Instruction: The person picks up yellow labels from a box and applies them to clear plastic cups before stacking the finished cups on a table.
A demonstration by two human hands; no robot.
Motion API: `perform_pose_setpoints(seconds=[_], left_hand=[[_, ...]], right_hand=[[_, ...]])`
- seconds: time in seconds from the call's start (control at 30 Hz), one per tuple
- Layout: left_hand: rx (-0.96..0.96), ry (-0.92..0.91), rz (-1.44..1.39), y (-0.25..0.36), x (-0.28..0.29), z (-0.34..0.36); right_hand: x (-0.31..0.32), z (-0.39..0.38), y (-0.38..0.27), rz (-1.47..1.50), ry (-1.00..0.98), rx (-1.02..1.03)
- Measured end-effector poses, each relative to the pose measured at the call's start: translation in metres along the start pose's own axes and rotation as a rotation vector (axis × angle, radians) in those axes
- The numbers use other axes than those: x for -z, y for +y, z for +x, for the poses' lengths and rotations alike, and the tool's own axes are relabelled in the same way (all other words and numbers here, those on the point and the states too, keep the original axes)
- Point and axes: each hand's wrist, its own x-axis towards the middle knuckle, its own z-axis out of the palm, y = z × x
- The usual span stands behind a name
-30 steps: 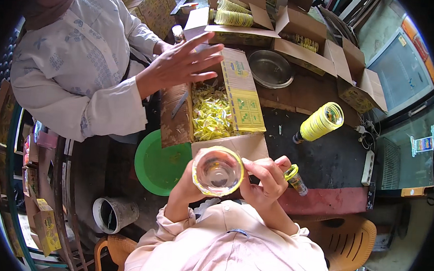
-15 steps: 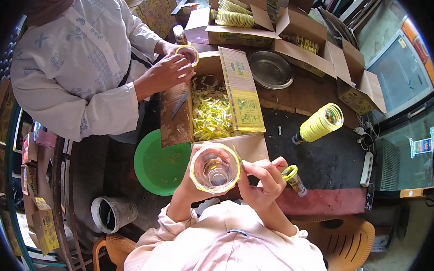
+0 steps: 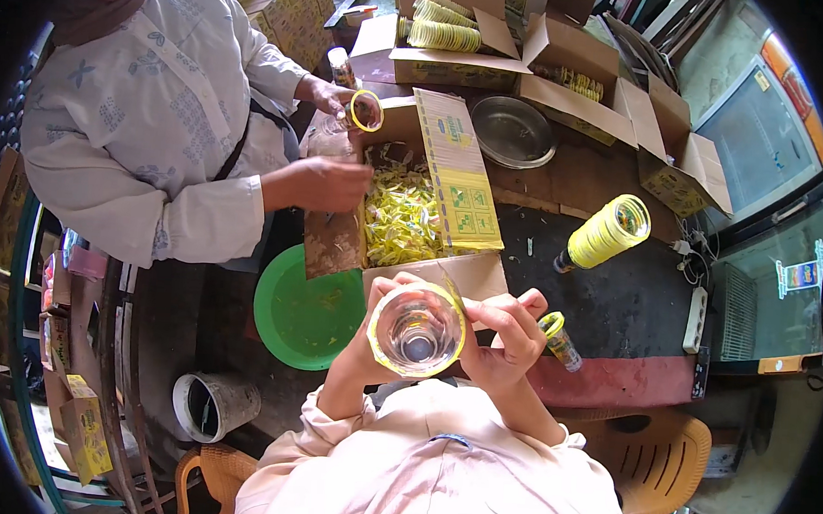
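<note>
Cup (image 3: 417,330): 1, clear, round, yellow-rimmed; held up before the person's chest, near side of the table, mouth toward the camera. Probably thin plastic: very light, springy, slick on the wall, easily dented by a hard squeeze. Best hold, by judgement: curved fingers around the wall just below the rim, the rim likely being the stiffest part.

Left hand (image 3: 356,336): wrapped around the cup's left side, fingers curled behind it.

Right hand (image 3: 503,336): fingers bent, tips at the rim's right edge; whether they pinch anything cannot be told. A thin sliver (image 3: 451,285) stands at the rim beside them.

Stack (image 3: 608,232): 1, nested cups, ribbed by close yellow rims, leaning on the dark tabletop.

Small stack (image 3: 563,345): 1, yellow-rimmed, tilted, just beyond the right hand.

Carton (image 3: 471,190): 1, corrugated board, yellow print, flaps open; inside, a loose heap of crinkled, glossy yellow scraps (image 3: 402,221).

Basin (image 3: 301,321): 1, green, smooth, round, shallow, apparently plastic.

Bowl (image 3: 511,137): 1, round, shiny, metal by its look.
</note>
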Motion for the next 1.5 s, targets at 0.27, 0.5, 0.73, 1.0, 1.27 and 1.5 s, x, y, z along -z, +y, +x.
perform_pose_setpoints(seconds=[0.27,0.5,0.73,1.0,1.27,1.5], left_hand=[[0.133,0.027,-0.091,0.005,0.003,-0.002],[0.216,0.061,-0.282,0.008,-0.001,0.000],[0.164,0.090,-0.037,0.007,-0.005,0.002],[0.033,0.044,0.079,-0.011,0.003,-0.004],[0.068,0.045,-0.055,-0.005,0.003,-0.004],[0.048,-0.057,-0.148,0.003,0.006,0.005]], right_hand=[[0.001,-0.006,0.000,-0.017,0.016,0.000],[0.000,-0.005,0.003,-0.006,0.022,0.022],[-0.001,-0.005,0.002,-0.043,0.021,0.033],[-0.003,-0.010,0.000,-0.036,0.026,0.001],[0.001,-0.008,0.006,-0.006,-0.023,0.002],[0.000,-0.009,0.005,-0.016,-0.014,-0.012]])
